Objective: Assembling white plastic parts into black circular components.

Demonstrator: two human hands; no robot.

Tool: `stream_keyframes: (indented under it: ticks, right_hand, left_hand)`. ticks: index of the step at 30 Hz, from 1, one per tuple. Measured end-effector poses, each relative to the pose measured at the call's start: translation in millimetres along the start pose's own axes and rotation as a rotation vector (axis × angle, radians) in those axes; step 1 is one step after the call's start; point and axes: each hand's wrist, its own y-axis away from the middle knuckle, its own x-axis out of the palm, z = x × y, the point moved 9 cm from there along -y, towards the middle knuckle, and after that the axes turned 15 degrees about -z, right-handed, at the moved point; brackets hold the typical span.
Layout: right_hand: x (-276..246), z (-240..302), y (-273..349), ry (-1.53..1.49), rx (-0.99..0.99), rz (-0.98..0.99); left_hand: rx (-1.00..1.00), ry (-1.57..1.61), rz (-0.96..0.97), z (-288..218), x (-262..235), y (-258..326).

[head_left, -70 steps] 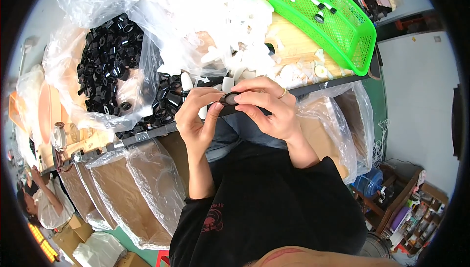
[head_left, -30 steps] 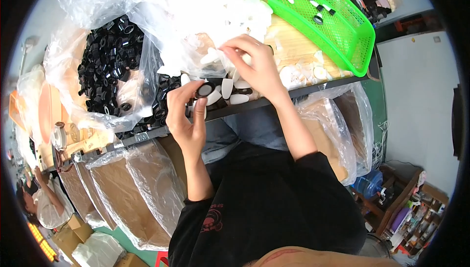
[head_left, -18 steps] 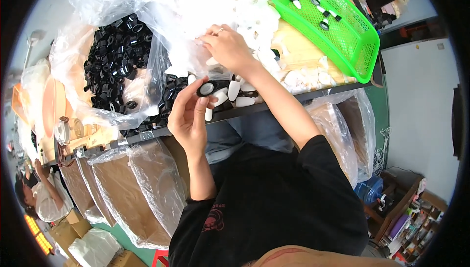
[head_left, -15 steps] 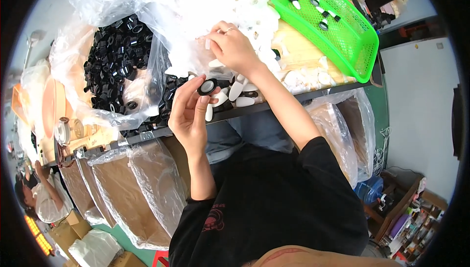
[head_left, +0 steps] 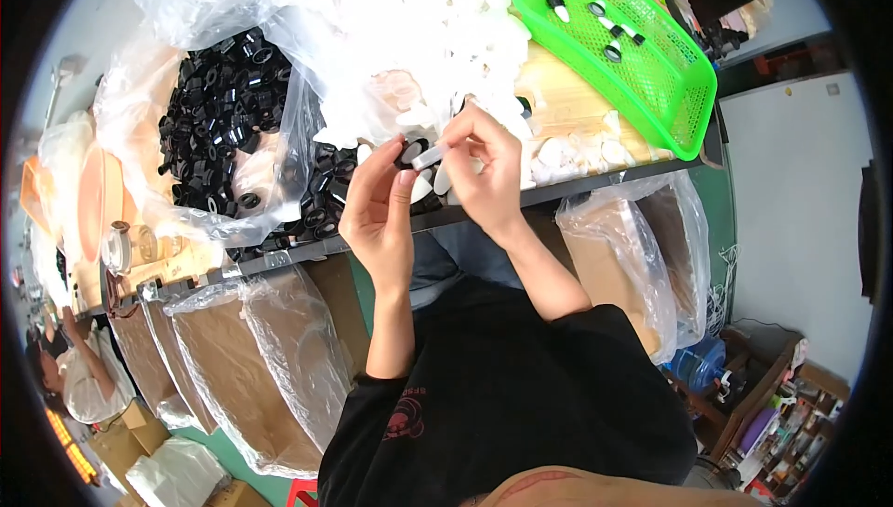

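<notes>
The left hand (head_left: pixel 377 209) pinches a small black ring (head_left: pixel 407 151) at its fingertips. The right hand (head_left: pixel 488 172) holds a white stick piece (head_left: pixel 430 157) just beside it, over the table edge (head_left: pixel 595 181).

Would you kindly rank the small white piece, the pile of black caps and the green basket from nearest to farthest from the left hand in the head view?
1. small white piece, at the left hand fingertips.
2. pile of black caps, to its left.
3. green basket, far right.

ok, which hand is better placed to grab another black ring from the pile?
Left. The left hand sits right beside the black rings; the right hand holds a white piece, farther from them.
</notes>
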Motion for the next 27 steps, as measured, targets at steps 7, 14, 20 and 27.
stream_keyframes:
  ticks: [7,14,20,27]
  right_hand:
    - [5.4,36.2,18.0,0.253,-0.523,-0.042]
    - [4.2,43.5,27.0,0.299,-0.686,0.071]
    - [-28.2,8.7,-5.9,0.322,-0.326,-0.078]
    - [-36.2,9.4,26.6,0.422,-0.352,0.234]
  left_hand:
    - [0.077,-0.076,0.024,-10.6,8.3,7.4]
    - [0.034,-0.080,0.000,-10.8,4.2,4.1]
    - [-0.024,-0.058,-0.107,-2.6,-11.4,-8.1]
    - [0.001,-0.114,-0.161,-4.5,-31.6,-17.2]
